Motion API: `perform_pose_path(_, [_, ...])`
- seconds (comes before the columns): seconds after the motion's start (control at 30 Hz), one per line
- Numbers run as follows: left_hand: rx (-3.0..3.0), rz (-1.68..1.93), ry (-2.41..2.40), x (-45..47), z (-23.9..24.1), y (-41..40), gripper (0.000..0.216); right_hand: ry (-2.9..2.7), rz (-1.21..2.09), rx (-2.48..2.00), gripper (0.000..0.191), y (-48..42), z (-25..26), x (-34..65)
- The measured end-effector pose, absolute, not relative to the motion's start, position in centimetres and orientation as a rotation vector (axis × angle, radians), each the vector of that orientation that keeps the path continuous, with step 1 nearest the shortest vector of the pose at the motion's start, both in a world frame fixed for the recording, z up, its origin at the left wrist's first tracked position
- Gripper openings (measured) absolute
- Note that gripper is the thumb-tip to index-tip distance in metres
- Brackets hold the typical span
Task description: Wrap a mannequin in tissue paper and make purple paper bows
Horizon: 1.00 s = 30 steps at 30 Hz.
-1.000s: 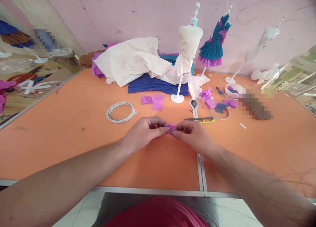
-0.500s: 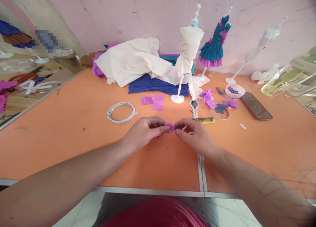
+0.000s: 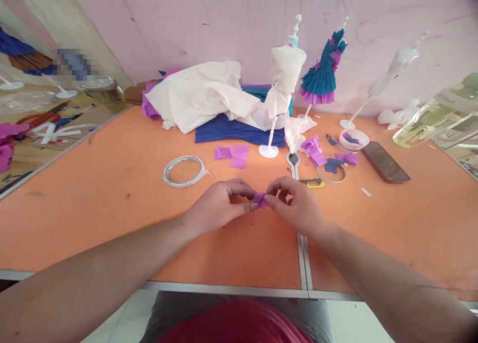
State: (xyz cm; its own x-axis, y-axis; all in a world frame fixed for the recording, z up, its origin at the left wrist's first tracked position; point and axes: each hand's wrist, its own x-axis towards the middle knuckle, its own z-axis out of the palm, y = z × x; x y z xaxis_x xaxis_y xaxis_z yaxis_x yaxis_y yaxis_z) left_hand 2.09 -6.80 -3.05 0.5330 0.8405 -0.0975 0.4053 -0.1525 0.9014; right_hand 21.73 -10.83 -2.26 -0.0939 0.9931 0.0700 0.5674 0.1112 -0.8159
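One little purple paper bit [image 3: 259, 199] is between two hands. The left hand [image 3: 220, 203], at nine o'clock from it, pinches it with thumb and finger nearly closed. The right hand [image 3: 293, 202], at three o'clock, pinches its other side, tips close together too. Two flat purple papers [image 3: 239, 156] lie at eleven o'clock, one tape roll [image 3: 166, 173] near ten, and one phone [image 3: 386, 162] between two and three. Three doll stands [image 3: 287, 66] rise from twelve to two.

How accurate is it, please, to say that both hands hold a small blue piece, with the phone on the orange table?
One slip: the small piece that the left hand and right hand hold is purple, not blue, as the head view shows; the phone is on the orange table.
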Motion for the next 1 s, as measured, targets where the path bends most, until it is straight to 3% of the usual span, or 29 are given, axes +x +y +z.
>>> perform_pose_path(0.1, [1.739,0.525,1.060,2.1,-3.2,-6.8,0.027,-1.703,0.880,-1.502,0.032,-11.0,-2.2,21.7])
perform_pose_path(0.23, [1.726,0.503,1.045,2.1,-3.3,-6.7,0.027,-1.809,0.746,-1.489,0.015,-10.9,-2.7,21.7])
perform_pose_path(0.47, [1.663,0.557,1.035,2.0,-3.3,-6.6,0.039,-1.989,0.506,-1.431,0.011,-11.1,-2.5,21.7])
perform_pose_path(0.6, [1.437,0.654,0.953,1.6,-3.1,-6.6,0.038,-2.128,-0.071,-1.241,0.010,-11.4,-2.5,22.6])
perform_pose_path(0.73, [1.243,0.563,0.766,1.3,-2.8,-6.8,0.044,-2.289,-0.652,-0.939,0.022,-11.7,-2.4,23.9])
perform_pose_path(0.9, [1.242,0.486,0.820,1.5,-2.8,-7.0,0.026,-2.398,-0.843,-0.770,0.018,-11.9,-2.0,23.8])
perform_pose_path(1.0, [1.283,0.465,0.850,1.5,-2.6,-6.9,0.026,-2.390,-0.857,-0.685,0.016,-12.1,-1.9,23.4])
